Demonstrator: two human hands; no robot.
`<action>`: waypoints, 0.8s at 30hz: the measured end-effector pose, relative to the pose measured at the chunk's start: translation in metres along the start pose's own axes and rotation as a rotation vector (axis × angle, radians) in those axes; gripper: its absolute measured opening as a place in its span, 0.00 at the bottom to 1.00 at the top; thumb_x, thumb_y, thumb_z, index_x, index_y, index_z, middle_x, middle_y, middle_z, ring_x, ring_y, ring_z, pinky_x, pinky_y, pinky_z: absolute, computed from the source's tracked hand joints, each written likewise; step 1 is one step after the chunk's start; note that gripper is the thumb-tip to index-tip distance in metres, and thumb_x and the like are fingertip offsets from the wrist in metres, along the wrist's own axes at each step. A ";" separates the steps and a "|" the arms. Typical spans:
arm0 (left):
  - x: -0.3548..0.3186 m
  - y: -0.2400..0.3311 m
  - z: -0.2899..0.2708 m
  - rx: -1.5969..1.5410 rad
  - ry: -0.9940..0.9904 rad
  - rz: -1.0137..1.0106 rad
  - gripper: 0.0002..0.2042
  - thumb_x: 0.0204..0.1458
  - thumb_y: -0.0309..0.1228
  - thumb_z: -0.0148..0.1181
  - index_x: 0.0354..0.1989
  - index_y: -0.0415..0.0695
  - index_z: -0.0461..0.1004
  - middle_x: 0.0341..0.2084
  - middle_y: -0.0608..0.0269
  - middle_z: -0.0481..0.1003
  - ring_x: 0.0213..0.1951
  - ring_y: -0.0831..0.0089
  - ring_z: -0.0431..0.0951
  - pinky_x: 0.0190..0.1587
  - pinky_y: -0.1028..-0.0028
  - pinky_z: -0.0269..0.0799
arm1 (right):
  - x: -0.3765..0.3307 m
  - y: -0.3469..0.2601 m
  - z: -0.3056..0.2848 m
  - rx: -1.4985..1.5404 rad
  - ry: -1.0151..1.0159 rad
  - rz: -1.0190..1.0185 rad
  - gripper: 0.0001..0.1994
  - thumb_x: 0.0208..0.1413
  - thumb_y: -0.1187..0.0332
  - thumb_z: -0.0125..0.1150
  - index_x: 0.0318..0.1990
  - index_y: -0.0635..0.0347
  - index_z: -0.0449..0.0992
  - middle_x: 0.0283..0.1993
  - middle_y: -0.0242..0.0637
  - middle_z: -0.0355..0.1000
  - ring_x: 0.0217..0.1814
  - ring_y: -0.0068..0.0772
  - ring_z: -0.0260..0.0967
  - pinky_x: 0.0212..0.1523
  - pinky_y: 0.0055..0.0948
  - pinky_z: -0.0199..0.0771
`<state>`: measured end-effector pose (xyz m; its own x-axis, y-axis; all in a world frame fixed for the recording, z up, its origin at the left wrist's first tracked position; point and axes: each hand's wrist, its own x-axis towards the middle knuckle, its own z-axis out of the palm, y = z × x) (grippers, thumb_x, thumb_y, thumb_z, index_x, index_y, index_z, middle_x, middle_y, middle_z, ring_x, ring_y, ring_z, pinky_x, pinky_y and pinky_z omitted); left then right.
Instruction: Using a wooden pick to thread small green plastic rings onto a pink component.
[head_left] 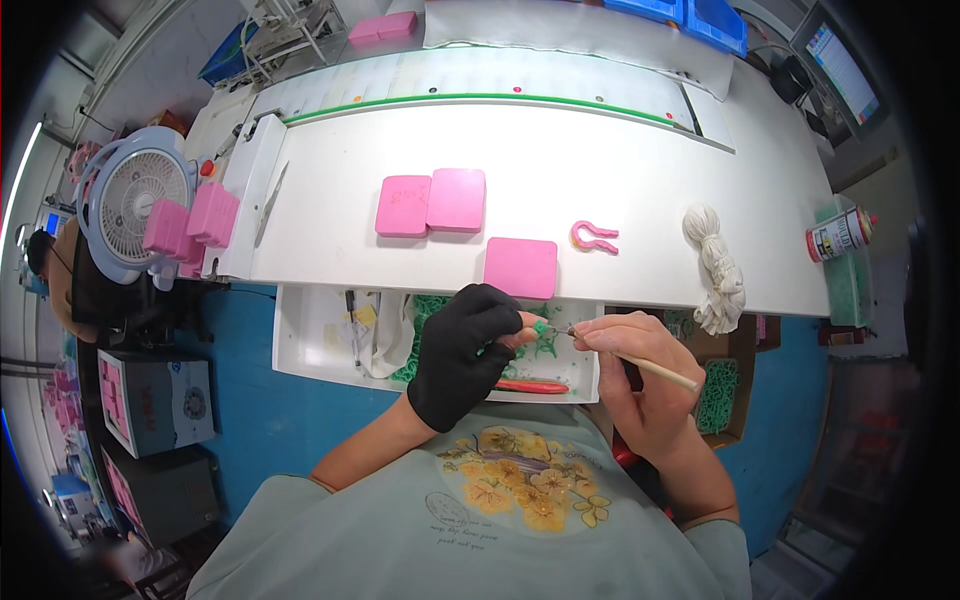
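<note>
My left hand (462,350) wears a black glove with bare fingertips and pinches a small green piece (541,327). My bare right hand (645,375) grips a thin tool with a pale wooden handle (657,373). Its slim metal tip reaches to the green piece; whether it touches cannot be made out. Both hands are over an open white drawer (300,345), where many green pieces (430,308) lie. A red-handled tool (532,386) rests at the drawer's front, below my fingers. Just beyond the hands, a pink block (520,267) sits at the table's edge.
Two more pink blocks (457,199) lie on the white table (600,150). To the right are a pink U-shaped piece (594,237), a twisted white cloth bundle (712,265) and a spray can (842,234). Metal tweezers (271,205) and a fan (145,190) are at left.
</note>
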<state>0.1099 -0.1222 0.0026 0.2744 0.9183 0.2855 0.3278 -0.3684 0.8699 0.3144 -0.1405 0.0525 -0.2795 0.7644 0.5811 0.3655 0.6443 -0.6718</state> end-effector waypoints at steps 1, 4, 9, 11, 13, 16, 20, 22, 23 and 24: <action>0.000 0.000 0.000 -0.003 0.001 0.004 0.07 0.51 0.23 0.64 0.38 0.42 0.82 0.27 0.65 0.72 0.28 0.78 0.72 0.32 0.77 0.69 | 0.000 0.000 0.000 0.000 0.005 -0.001 0.12 0.49 0.86 0.58 0.42 0.67 0.74 0.37 0.48 0.76 0.35 0.39 0.77 0.33 0.28 0.76; 0.000 -0.001 0.000 -0.003 0.000 0.013 0.07 0.50 0.23 0.65 0.38 0.42 0.82 0.27 0.65 0.72 0.28 0.78 0.72 0.32 0.76 0.69 | 0.000 0.000 0.001 -0.018 0.000 -0.016 0.12 0.48 0.86 0.59 0.42 0.67 0.74 0.37 0.48 0.76 0.35 0.40 0.76 0.33 0.28 0.76; 0.000 0.001 0.000 0.005 0.007 0.025 0.08 0.50 0.22 0.65 0.38 0.43 0.82 0.27 0.65 0.72 0.28 0.77 0.72 0.32 0.76 0.69 | 0.000 0.000 0.000 -0.038 -0.019 -0.027 0.13 0.46 0.86 0.60 0.41 0.67 0.74 0.37 0.47 0.76 0.34 0.42 0.76 0.34 0.30 0.77; 0.001 0.002 0.000 0.050 0.008 0.055 0.08 0.49 0.21 0.65 0.38 0.43 0.82 0.27 0.65 0.72 0.28 0.76 0.72 0.32 0.76 0.69 | 0.002 -0.002 0.000 -0.046 -0.026 -0.041 0.14 0.45 0.86 0.61 0.41 0.67 0.74 0.38 0.46 0.76 0.34 0.43 0.76 0.34 0.31 0.77; 0.001 0.002 0.001 0.071 0.013 0.070 0.08 0.48 0.21 0.65 0.37 0.42 0.82 0.27 0.65 0.72 0.28 0.76 0.72 0.32 0.75 0.69 | 0.005 -0.005 0.000 -0.107 -0.086 -0.095 0.17 0.39 0.86 0.62 0.40 0.67 0.74 0.38 0.46 0.75 0.35 0.44 0.76 0.34 0.33 0.78; 0.001 0.001 0.001 0.066 0.017 0.085 0.07 0.48 0.21 0.65 0.36 0.42 0.82 0.26 0.65 0.72 0.28 0.76 0.72 0.31 0.75 0.69 | 0.005 -0.001 0.000 -0.113 -0.098 -0.153 0.19 0.34 0.85 0.63 0.39 0.67 0.74 0.38 0.45 0.75 0.36 0.46 0.76 0.33 0.34 0.80; 0.000 -0.002 -0.002 -0.114 -0.047 -0.044 0.06 0.50 0.22 0.64 0.36 0.40 0.81 0.26 0.64 0.73 0.28 0.76 0.71 0.31 0.76 0.67 | 0.005 0.001 -0.002 -0.101 -0.106 -0.199 0.18 0.34 0.85 0.63 0.39 0.67 0.74 0.39 0.45 0.75 0.36 0.45 0.76 0.33 0.33 0.81; 0.001 -0.002 -0.003 -0.136 -0.052 -0.047 0.05 0.50 0.23 0.64 0.36 0.40 0.81 0.26 0.64 0.73 0.28 0.77 0.71 0.32 0.76 0.67 | 0.003 0.001 -0.003 -0.067 -0.096 -0.184 0.17 0.34 0.85 0.64 0.38 0.67 0.75 0.39 0.45 0.76 0.37 0.44 0.77 0.34 0.31 0.81; 0.000 -0.002 -0.003 -0.158 -0.062 -0.049 0.05 0.51 0.24 0.63 0.36 0.40 0.80 0.26 0.64 0.73 0.28 0.77 0.71 0.33 0.76 0.66 | 0.002 0.002 -0.003 -0.065 -0.100 -0.185 0.17 0.34 0.85 0.64 0.38 0.67 0.75 0.39 0.45 0.76 0.37 0.44 0.77 0.34 0.31 0.81; 0.000 -0.002 -0.004 -0.158 -0.059 -0.049 0.05 0.51 0.24 0.63 0.36 0.40 0.80 0.26 0.64 0.73 0.28 0.77 0.71 0.33 0.76 0.66 | 0.001 0.003 -0.003 -0.065 -0.092 -0.194 0.17 0.35 0.85 0.64 0.38 0.67 0.75 0.39 0.44 0.77 0.37 0.44 0.77 0.34 0.31 0.81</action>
<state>0.1059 -0.1204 0.0022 0.3159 0.9228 0.2206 0.1977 -0.2914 0.9360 0.3174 -0.1380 0.0528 -0.4290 0.6274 0.6499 0.3530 0.7787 -0.5186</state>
